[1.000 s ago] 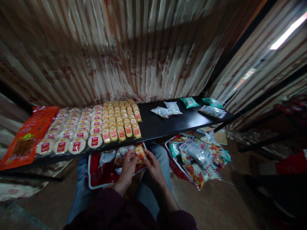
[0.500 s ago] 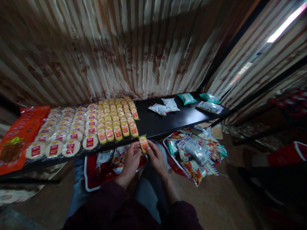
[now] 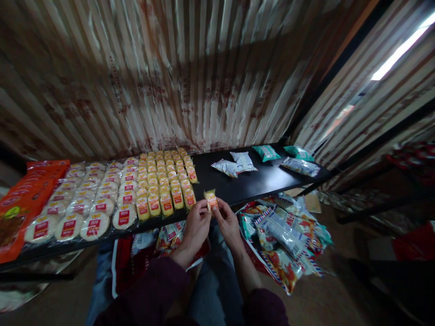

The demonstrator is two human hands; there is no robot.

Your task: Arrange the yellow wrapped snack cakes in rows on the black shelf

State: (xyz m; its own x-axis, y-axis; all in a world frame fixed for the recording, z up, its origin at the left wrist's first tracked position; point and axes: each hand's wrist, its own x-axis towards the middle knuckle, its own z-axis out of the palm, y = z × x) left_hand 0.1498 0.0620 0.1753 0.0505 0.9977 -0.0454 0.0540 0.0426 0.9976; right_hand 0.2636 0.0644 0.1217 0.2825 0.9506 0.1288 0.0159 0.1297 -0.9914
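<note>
Both my hands pinch one small yellow snack packet [image 3: 211, 199] with a red label, held upright just above the front edge of the black shelf [image 3: 238, 183]. My left hand [image 3: 196, 228] grips its left side and my right hand [image 3: 228, 222] its right side. The packet hovers right of the rows of matching yellow packets [image 3: 166, 181] laid on the shelf. Left of those lie rows of round white cakes [image 3: 84, 203] in clear wrap.
Orange bags [image 3: 20, 203] lie at the shelf's left end. White and green pouches [image 3: 244, 160] sit at its right end. A red tray [image 3: 142, 253] of packets rests on my lap. A pile of mixed snack bags [image 3: 285, 235] lies on the floor to the right.
My two hands lifted the yellow packet from over the lap tray up to the shelf's front edge, beside the yellow rows.
</note>
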